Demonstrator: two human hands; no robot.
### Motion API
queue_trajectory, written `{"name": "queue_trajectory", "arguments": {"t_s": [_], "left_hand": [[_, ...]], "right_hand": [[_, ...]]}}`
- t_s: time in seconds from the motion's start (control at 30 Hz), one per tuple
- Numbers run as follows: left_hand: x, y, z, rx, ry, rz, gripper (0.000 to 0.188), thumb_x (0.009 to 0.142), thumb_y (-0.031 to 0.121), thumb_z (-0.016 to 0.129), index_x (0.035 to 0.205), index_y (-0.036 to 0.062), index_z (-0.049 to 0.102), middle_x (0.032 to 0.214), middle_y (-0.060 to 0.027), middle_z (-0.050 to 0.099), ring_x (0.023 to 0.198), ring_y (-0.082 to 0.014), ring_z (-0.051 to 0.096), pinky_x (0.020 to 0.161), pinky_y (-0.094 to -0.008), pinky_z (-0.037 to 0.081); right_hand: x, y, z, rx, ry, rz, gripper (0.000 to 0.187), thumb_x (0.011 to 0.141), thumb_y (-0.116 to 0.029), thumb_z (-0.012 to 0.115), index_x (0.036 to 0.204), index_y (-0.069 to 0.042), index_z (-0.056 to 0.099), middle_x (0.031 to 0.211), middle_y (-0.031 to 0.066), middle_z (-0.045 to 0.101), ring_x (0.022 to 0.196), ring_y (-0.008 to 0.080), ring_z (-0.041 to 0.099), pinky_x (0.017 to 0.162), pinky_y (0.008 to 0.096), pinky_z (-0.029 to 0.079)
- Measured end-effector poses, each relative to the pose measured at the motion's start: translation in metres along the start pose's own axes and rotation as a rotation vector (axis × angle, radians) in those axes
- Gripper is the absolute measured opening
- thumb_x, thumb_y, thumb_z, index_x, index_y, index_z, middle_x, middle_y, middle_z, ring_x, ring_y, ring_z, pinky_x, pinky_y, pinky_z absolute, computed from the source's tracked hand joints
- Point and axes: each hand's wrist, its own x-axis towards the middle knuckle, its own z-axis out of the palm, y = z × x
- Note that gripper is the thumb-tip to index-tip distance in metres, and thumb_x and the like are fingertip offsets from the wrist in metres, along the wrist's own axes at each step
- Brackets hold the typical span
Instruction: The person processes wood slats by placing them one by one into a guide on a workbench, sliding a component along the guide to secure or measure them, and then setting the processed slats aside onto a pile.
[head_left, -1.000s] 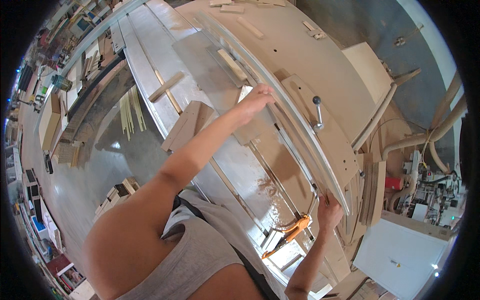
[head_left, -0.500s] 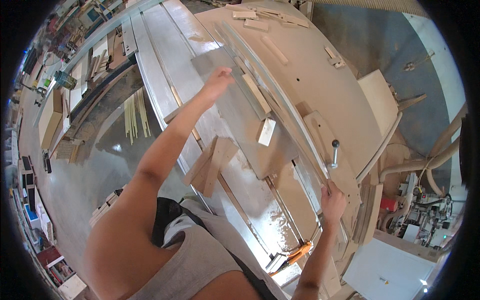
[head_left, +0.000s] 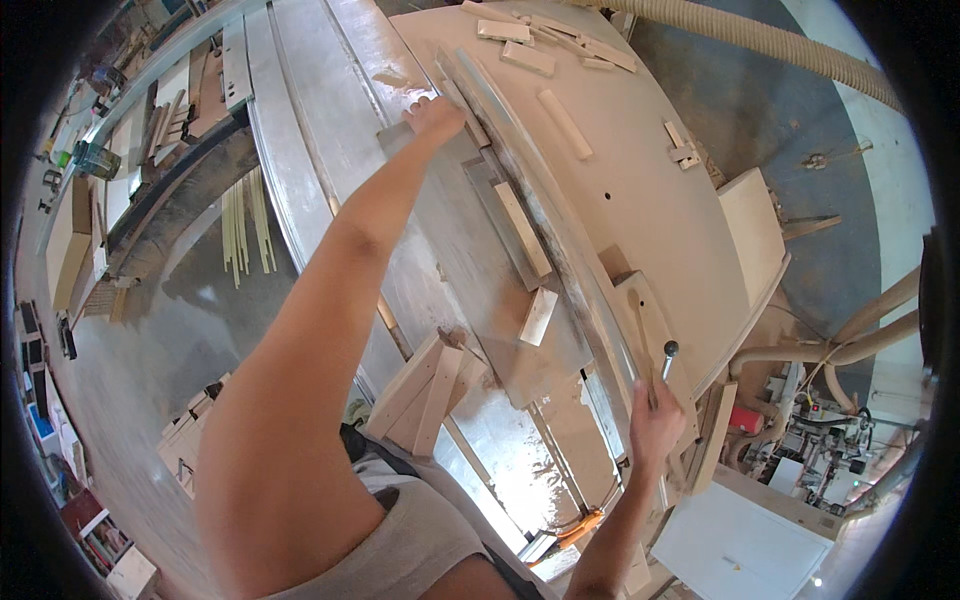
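Two hands: our left hand (head_left: 432,115) presses flat on the stiff, heavy panel (head_left: 470,260); right hand (head_left: 655,425) clenches the lever (head_left: 667,360).

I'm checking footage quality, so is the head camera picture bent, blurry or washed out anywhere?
Head view: strong fisheye bend, so the long metal fence curves; black corners ring the picture; the metal table shows pale glare; the left hand and right hand look fairly sharp.
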Motion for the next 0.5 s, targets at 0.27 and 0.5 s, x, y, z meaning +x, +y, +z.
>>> {"name": "queue_trajectory", "arguments": {"t_s": [0.27, 0.5], "left_hand": [[0.025, 0.018, 0.025, -0.304, 0.066, -0.091, 0.043, 0.084, 0.029, 0.064, 0.121, 0.0061, 0.069, 0.129, -0.0206, 0.060, 0.126, -0.0324, 0.054, 0.109, -0.0433, 0.037], [0.011, -0.048, -0.020, -0.624, 0.030, 0.406, 0.031, 0.090, 0.017, 0.058, 0.115, 0.0038, 0.070, 0.105, -0.0163, 0.073, 0.095, -0.0240, 0.068, 0.086, -0.0357, 0.052]], "right_hand": [[-0.139, 0.056, 0.008, 0.129, 0.068, 0.303, 0.031, 0.085, -0.009, 0.071, 0.115, 0.000, 0.071, 0.088, 0.0148, 0.072, 0.072, 0.0228, 0.068, 0.067, 0.0369, 0.053], [-0.212, 0.039, -0.001, 0.483, 0.196, 0.537, 0.026, 0.094, -0.016, 0.068, 0.099, 0.009, 0.066, 0.064, -0.0006, 0.049, 0.060, 0.0064, 0.041, 0.049, 0.0275, 0.032]]}}
